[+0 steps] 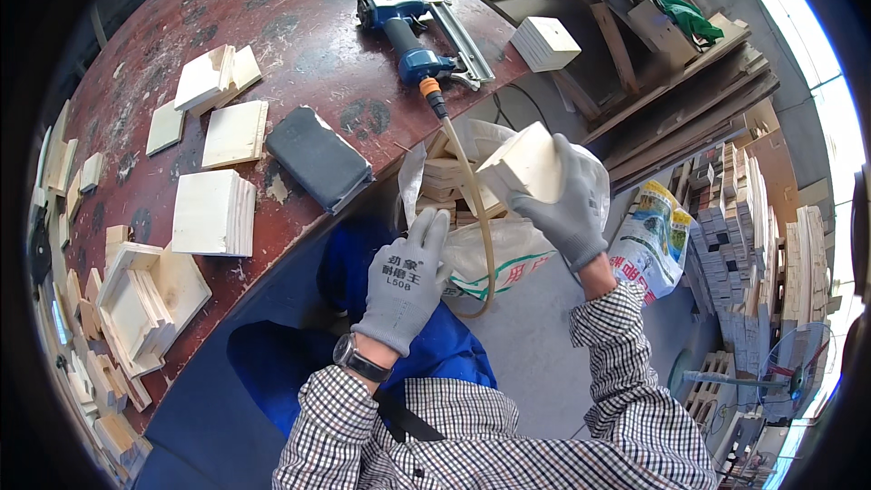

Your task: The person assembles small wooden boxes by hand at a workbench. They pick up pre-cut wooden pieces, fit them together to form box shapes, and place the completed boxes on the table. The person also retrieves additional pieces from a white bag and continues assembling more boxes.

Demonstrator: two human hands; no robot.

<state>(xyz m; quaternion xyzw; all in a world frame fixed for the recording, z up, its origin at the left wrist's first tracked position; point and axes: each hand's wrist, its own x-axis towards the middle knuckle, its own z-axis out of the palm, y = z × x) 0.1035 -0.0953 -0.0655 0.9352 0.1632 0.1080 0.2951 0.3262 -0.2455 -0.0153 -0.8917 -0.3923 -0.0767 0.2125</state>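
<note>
Right hand [567, 209], grey knit glove, holds a pale square plywood block [522, 166] just right of frame centre, fingers wrapped around its far side, thumb underneath. Block is lifted clear above the open white plastic sack [508, 249] of similar wooden pieces, tilted with one face toward the wearer, probably so the face can be looked over

Left hand [406, 281], same grey glove, fingers spread and holding nothing, lies at the near rim of the sack at lower centre; seems to hold the mouth open or steady it

Sack sits on the floor beside the person's blue-clad knees, close to the edge of the round dark-red bench [299, 45], so pieces are within arm's reach

Blue pneumatic nail gun [417, 36] lies on its side at upper centre of the bench; its tan air hose [476, 209] trails down across the sack

Stacks of pale plywood squares [215, 213] and a dark grey sanding block [318, 159] sit left of centre. Half-built shallow wooden trays [145, 304] at lower left, grouped apart from the loose squares
</note>
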